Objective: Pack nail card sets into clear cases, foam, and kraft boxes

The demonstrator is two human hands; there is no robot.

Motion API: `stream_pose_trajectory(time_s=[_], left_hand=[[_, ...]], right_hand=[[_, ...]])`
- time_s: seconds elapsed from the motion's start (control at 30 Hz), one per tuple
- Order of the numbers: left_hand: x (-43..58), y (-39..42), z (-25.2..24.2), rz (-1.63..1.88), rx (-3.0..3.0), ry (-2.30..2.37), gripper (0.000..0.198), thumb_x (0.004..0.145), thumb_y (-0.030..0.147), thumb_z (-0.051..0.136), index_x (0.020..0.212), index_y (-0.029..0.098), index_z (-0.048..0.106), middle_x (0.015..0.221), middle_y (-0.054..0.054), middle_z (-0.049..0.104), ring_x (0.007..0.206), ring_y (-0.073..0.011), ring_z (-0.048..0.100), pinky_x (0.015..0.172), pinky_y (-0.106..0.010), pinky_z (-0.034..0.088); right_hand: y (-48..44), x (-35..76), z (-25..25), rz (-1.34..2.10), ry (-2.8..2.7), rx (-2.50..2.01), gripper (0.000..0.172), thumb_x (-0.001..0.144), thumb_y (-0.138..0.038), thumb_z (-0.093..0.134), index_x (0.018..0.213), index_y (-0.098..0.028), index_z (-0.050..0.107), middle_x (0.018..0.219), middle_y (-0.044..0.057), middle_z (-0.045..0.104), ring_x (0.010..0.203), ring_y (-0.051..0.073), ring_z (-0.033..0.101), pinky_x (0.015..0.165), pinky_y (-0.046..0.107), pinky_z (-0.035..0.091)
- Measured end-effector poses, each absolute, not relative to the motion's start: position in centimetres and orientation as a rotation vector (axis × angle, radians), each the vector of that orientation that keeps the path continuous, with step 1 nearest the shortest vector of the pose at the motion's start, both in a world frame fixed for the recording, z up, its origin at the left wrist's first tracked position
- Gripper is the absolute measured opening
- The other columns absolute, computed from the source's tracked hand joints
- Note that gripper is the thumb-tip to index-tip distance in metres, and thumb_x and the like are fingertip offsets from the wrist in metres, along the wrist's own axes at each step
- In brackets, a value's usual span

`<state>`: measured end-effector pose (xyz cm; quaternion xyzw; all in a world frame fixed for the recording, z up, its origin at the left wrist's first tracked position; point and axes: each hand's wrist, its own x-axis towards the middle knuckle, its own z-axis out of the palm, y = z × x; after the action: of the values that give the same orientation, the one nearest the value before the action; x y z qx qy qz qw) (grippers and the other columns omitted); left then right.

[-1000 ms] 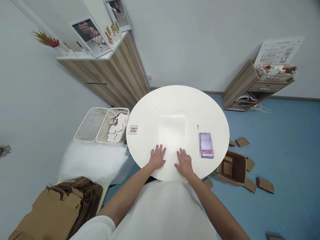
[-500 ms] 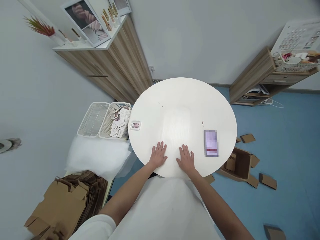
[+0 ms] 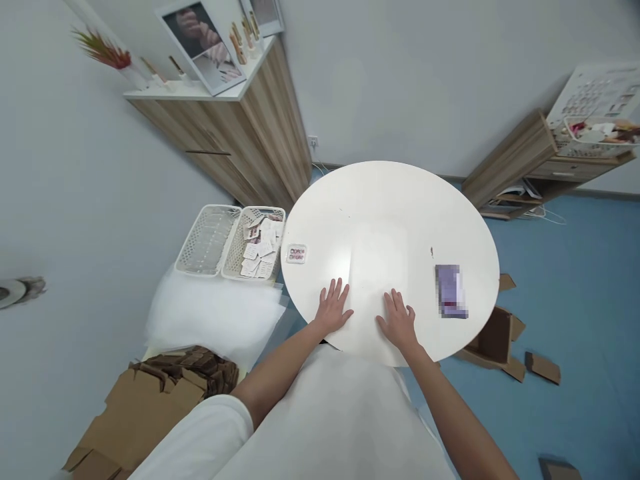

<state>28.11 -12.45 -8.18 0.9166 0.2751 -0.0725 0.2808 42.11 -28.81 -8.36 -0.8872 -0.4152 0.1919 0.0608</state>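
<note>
Both palms lie flat near the front edge of a round white table [image 3: 375, 193]. My left hand [image 3: 332, 309] is open with fingers spread, holding nothing. My right hand [image 3: 399, 321] also rests open on the tabletop, thumb apart from the fingers. To its right lies a purple rectangular item [image 3: 451, 291], blurred by pixelation, so I cannot tell its kind. At the table's left edge is a small clear case [image 3: 297, 253] with reddish pieces showing in it. A small dark mark or object [image 3: 432, 252] shows above the purple item.
Left of the table stand two white baskets, one with clear items [image 3: 207, 243], one with white cards [image 3: 260, 250]. Below them are translucent sheets [image 3: 210, 310] and flattened cardboard boxes [image 3: 145, 407]. An open carton [image 3: 493, 340] sits on the floor at right. Wooden cabinets [image 3: 273, 113] stand behind.
The whole view has shifted, so the table and baskets sit further right in the picture. Both hands stay flat on the table, and no object has been picked up.
</note>
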Motion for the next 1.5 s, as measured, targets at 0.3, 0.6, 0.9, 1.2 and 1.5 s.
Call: stream_pose_trajectory(time_s=[0.3, 0.6, 0.9, 1.2, 1.5], left_hand=[[22.2, 0.2, -9.2, 0.146, 2.104, 1.195, 0.074, 0.078, 0.042, 0.047, 0.138, 0.015, 0.013, 0.147, -0.012, 0.003, 0.134, -0.0257, 0.003, 0.107, -0.042, 0.013], [21.9, 4.2, -10.2, 0.155, 1.717, 1.182, 0.072, 0.074, 0.029, 0.054, 0.136, 0.018, 0.019, 0.144, -0.010, 0.020, 0.132, -0.0240, 0.019, 0.108, -0.037, 0.018], [22.2, 2.2, -10.5, 0.287, 1.599, 1.108, 0.055, 0.076, 0.022, 0.053, 0.128, 0.019, 0.036, 0.130, -0.010, 0.041, 0.118, -0.0211, 0.042, 0.100, -0.036, 0.033], [25.8, -7.3, -9.3, 0.232, 1.776, 0.744, 0.047, 0.073, 0.021, 0.054, 0.119, 0.021, 0.048, 0.118, -0.007, 0.046, 0.107, -0.0193, 0.049, 0.094, -0.035, 0.040], [29.3, -15.8, -8.6, 0.016, 1.970, 0.566, 0.046, 0.073, 0.024, 0.055, 0.118, 0.019, 0.049, 0.119, -0.009, 0.047, 0.112, -0.0216, 0.047, 0.097, -0.037, 0.038]], right_hand=[[-15.6, 37.3, -7.3, 0.938, -1.253, -2.265, 0.063, 0.077, -0.034, 0.046, 0.134, -0.015, 0.027, 0.141, 0.011, 0.027, 0.131, 0.020, 0.023, 0.102, 0.037, 0.026], [-6.2, 34.2, -7.9, 1.171, -0.743, -1.849, 0.067, 0.070, -0.031, 0.056, 0.132, -0.020, 0.033, 0.143, 0.008, 0.024, 0.128, 0.021, 0.030, 0.099, 0.036, 0.035], [-7.4, 32.9, -8.2, 1.160, -0.585, -1.695, 0.066, 0.069, -0.026, 0.058, 0.130, -0.021, 0.034, 0.141, 0.007, 0.028, 0.126, 0.021, 0.034, 0.102, 0.037, 0.032], [-20.0, 35.1, -8.1, 0.781, -0.544, -1.974, 0.051, 0.070, -0.028, 0.056, 0.119, -0.021, 0.047, 0.127, 0.009, 0.041, 0.116, 0.021, 0.042, 0.097, 0.037, 0.037], [-30.6, 38.5, -8.4, 0.693, -0.586, -2.108, 0.042, 0.072, -0.025, 0.052, 0.114, -0.022, 0.052, 0.117, 0.008, 0.047, 0.108, 0.021, 0.048, 0.093, 0.039, 0.041]])
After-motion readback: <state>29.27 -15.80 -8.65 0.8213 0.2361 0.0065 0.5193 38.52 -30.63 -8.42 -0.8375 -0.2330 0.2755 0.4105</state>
